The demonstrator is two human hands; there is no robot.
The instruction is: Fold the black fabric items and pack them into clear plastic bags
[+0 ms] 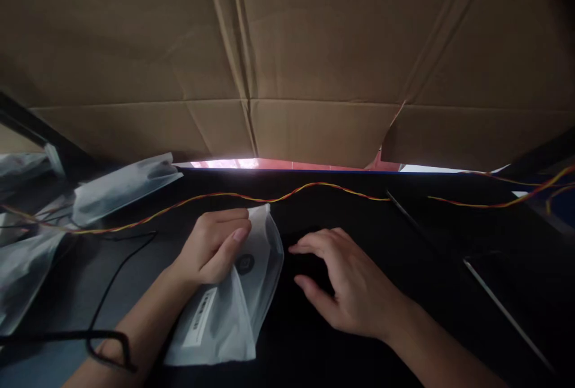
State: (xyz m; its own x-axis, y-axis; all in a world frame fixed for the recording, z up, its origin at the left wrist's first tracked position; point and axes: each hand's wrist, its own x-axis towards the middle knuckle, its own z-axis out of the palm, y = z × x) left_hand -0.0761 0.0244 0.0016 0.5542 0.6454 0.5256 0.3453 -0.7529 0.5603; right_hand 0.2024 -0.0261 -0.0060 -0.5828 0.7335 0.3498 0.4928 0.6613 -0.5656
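Note:
My left hand (213,244) pinches the top edge of a translucent white plastic pouch (233,310) that lies on the dark table (404,292). The pouch carries a white label and a round dark mark. My right hand (345,283) hovers just right of the pouch with its fingers curved over a dark object (309,262) that I cannot make out against the black surface. Whether those fingers grip it is unclear.
A twisted red-and-yellow wire (314,187) runs across the table behind both hands. More translucent pouches (121,187) lie at the left. A black cable (108,292) curls near my left forearm. A cardboard wall (287,58) rises behind. A dark flat panel (503,304) sits at the right.

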